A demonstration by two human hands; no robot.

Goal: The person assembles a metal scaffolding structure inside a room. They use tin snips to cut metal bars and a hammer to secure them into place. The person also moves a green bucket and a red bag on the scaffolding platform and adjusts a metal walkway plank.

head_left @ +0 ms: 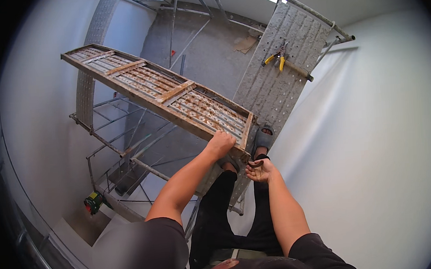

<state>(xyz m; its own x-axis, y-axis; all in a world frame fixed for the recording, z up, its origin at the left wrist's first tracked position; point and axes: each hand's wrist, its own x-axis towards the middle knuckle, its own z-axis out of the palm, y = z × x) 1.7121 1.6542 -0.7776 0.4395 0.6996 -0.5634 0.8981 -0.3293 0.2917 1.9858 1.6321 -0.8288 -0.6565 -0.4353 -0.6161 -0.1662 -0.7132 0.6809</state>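
Note:
A long metal scaffold plank (176,92) lies tilted on its side, its rusty, perforated underside and cross braces showing. It stretches from my hands to the far left. My left hand (221,143) is closed over the near end of its side rail. My right hand (261,171) is closed around a dark curved hook (254,163) at the plank's near corner, palm turned up. Both feet, in grey sandals (264,137), stand on a second scaffold plank (266,81), partly behind the raised one.
Pliers with yellow handles (276,59) lie on the plank underfoot, beside a scaffold tube (298,71). Another plank (98,22) runs along the left wall. Scaffold frames (126,150) stand over the concrete floor (202,55) far below. A green and red tool (94,202) sits lower left.

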